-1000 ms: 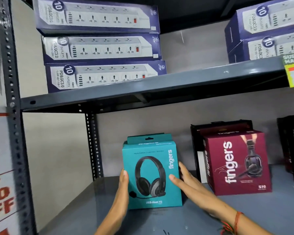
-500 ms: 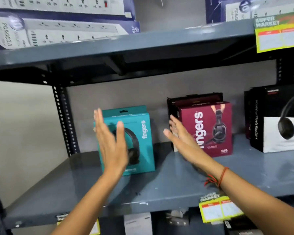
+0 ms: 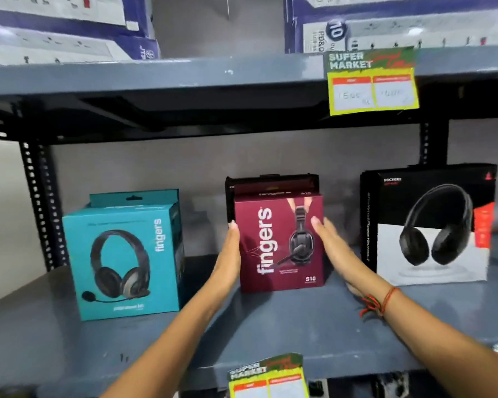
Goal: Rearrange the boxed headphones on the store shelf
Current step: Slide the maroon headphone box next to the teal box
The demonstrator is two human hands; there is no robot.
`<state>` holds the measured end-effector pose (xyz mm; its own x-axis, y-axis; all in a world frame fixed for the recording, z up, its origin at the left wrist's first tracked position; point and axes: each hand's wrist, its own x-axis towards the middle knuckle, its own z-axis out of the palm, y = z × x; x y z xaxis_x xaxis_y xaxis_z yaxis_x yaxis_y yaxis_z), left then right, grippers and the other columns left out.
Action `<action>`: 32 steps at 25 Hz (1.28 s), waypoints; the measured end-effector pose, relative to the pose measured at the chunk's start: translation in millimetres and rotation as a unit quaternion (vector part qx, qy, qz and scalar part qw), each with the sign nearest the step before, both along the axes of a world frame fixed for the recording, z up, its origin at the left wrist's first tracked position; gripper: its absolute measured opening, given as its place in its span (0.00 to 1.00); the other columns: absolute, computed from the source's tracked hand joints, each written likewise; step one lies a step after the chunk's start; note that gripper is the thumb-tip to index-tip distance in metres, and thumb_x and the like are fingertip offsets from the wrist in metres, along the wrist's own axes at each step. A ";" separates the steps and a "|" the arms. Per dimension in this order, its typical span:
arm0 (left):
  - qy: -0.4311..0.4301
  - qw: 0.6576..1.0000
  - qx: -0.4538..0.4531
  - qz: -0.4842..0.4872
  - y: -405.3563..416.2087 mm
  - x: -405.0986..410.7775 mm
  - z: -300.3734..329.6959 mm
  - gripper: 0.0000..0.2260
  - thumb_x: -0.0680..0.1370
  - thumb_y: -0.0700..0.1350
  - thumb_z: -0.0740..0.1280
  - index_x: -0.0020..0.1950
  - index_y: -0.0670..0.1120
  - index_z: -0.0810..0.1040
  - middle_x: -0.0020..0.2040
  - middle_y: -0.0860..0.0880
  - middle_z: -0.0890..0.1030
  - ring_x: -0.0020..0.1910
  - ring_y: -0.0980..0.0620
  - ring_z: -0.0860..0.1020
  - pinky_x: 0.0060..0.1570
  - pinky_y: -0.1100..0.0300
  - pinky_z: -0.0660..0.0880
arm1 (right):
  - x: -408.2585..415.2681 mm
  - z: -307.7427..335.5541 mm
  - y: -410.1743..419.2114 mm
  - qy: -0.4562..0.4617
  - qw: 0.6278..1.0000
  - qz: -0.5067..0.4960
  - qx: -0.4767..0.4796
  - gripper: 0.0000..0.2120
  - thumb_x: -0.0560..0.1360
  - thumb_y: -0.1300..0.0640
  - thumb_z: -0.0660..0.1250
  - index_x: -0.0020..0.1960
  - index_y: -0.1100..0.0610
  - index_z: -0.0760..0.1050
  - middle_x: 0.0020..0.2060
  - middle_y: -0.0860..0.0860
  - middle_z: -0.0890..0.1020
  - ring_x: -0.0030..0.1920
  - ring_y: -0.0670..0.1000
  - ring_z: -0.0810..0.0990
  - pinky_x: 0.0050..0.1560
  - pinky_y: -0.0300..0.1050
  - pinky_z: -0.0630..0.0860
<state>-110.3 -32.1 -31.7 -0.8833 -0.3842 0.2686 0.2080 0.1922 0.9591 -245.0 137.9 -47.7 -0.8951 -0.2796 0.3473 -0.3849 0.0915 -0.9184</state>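
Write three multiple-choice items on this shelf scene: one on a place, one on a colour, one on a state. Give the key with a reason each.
1. Where does the teal box stand relative to the maroon box?
A. To its left
B. On top of it
C. Behind it

2. What colour is the box between the two hands?
A. White
B. Maroon
C. Yellow

3. How do the hands meet that box?
A. Left hand and right hand flat against its sides
B. One hand on its top
C. Both hands far from it

Key: 1 A, it stands apart at the left end of the shelf. 2 B, its front is dark red. 3 A, a palm lies along each side edge.
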 end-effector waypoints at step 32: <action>0.219 0.886 -0.215 0.347 -63.5 155.5 -17.9 0.42 0.75 0.74 0.43 0.83 0.51 0.50 0.84 0.55 0.49 0.83 0.53 0.49 0.74 0.69 0.44 | 152.5 4.4 -79.0 0.122 0.987 0.105 0.005 0.36 0.77 0.36 0.60 0.80 0.47 0.55 0.77 0.49 0.67 0.76 0.48 0.67 0.76 0.50 0.63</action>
<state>45.2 -95.6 -49.7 -0.2489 -0.5734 0.7806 0.2313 0.7474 0.6228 -92.5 59.0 -43.3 -0.7079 -0.4542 0.5409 -0.6055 -0.0041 -0.7958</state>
